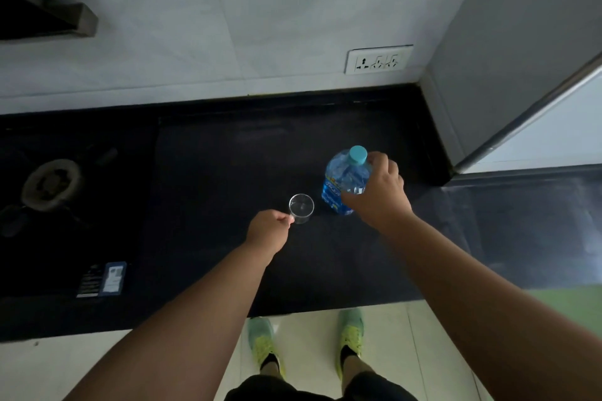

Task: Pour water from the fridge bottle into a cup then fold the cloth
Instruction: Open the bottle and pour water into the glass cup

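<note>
head view: left grip [269, 231] on cup [301, 208], right grip [378, 192] on bottle [342, 179]

Your forearms are bare to the edge of view, with no sleeves, watch or rings on your left hand [268, 231] or right hand [379, 194]. You wear dark shorts [321, 389], black socks [270, 360] and neon yellow-green trainers [351, 334].
</note>
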{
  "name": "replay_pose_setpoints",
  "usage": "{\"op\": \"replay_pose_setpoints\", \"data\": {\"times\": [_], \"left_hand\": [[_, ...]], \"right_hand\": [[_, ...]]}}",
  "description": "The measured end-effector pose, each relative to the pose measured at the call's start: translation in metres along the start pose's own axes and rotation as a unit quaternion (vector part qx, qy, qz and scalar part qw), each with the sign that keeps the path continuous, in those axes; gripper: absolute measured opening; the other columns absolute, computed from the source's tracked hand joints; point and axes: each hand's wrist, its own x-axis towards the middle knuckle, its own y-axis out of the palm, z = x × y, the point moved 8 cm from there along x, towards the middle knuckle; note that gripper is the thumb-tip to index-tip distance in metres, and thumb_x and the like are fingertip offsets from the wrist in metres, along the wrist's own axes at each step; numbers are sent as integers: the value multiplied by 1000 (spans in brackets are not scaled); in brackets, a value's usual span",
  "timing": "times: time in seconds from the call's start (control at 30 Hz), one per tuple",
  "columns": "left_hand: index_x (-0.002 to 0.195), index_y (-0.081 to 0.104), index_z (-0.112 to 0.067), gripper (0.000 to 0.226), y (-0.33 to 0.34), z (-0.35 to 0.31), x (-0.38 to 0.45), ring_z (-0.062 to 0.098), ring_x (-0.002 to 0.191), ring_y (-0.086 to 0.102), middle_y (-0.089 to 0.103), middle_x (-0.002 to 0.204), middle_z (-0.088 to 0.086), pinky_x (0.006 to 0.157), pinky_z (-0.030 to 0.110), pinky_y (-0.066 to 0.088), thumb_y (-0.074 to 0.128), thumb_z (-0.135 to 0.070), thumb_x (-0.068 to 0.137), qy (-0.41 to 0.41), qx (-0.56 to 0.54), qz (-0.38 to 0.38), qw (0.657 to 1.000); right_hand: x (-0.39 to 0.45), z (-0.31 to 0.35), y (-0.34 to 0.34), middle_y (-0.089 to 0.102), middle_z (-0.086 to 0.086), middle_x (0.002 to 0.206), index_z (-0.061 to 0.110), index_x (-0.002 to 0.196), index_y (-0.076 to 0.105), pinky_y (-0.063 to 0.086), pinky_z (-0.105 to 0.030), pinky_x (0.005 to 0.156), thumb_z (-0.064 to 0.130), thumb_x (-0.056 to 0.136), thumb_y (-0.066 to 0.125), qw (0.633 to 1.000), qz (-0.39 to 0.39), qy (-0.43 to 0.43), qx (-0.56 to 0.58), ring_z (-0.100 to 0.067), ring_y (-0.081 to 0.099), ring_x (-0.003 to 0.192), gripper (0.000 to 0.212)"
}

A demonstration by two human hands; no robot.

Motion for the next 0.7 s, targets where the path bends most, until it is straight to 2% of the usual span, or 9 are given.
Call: {"op": "replay_pose_setpoints", "data": {"times": [0.07, 0.17, 0.3, 0.4, 0.47, 0.53, 0.63, 0.7], "left_hand": [[115, 76, -17, 24, 2, 0, 0, 20, 99, 71, 75, 107, 2, 88, 36, 59, 60, -32, 105, 1, 22, 2, 1000], [117, 76, -16, 26, 4, 2, -1, 21, 100, 71, 75, 111, 4, 83, 33, 56, 61, -33, 104, 0, 43, 0, 999], [123, 73, -17, 28, 6, 2, -8, 20, 111, 68, 73, 121, 1, 88, 32, 53, 60, -34, 105, -2, 63, 20, 998], [130, 68, -18, 29, -3, -16, -17, 16, 108, 66, 71, 125, 1, 95, 34, 53, 59, -27, 104, 35, 99, 15, 994], [138, 62, -20, 35, -20, -48, -29, 14, 118, 64, 67, 134, -1, 103, 34, 52, 58, -22, 103, 97, 69, -32, 992], [143, 59, -25, 38, -40, -96, -55, 6, 127, 59, 61, 142, -8, 109, 29, 49, 59, -23, 105, 192, -7, -50, 980], [146, 56, -31, 41, -56, -172, -113, -6, 128, 55, 57, 143, -19, 105, 15, 46, 59, -29, 105, 358, -9, 12, 934], [150, 53, -30, 45, -60, -202, -142, -6, 136, 50, 53, 149, -19, 110, 16, 44, 59, -29, 105, 428, 30, 44, 902]], "right_hand": [[0, -5, 6, 41, -1, 143, 30, 141, 28, 58, -52, 94, 21, 77, 83, 999, 23, 13, 40, -29, 52, 126, 86], [-3, -9, 7, 45, 0, 136, 34, 137, 26, 64, -48, 76, 19, 78, 83, 996, 27, 31, 80, -24, 61, 111, 84], [-7, -14, 5, 48, 2, 133, 28, 139, 28, 63, -43, 71, 19, 75, 83, 995, 13, 38, 90, -22, 63, 105, 85], [-12, -18, 3, 54, 0, 134, 24, 141, 34, 60, -38, 74, 22, 73, 85, 993, 10, 43, 109, -21, 63, 107, 85], [-17, -19, -3, 56, 2, 133, 27, 140, 39, 61, -42, 82, 27, 71, 85, 992, 1, 40, 121, -19, 64, 108, 83], [-23, -15, -12, 57, 6, 132, 31, 139, 42, 60, -45, 89, 31, 69, 86, 992, -9, 22, 127, -17, 63, 110, 82], [-34, 2, -30, 55, 9, 134, 33, 143, 44, 56, -38, 97, 27, 70, 87, 990, -14, -37, 137, -13, 61, 114, 85], [-43, 16, -41, 54, 11, 134, 37, 144, 45, 56, -33, 96, 25, 70, 88, 985, -10, -81, 149, -9, 61, 114, 87]]}}
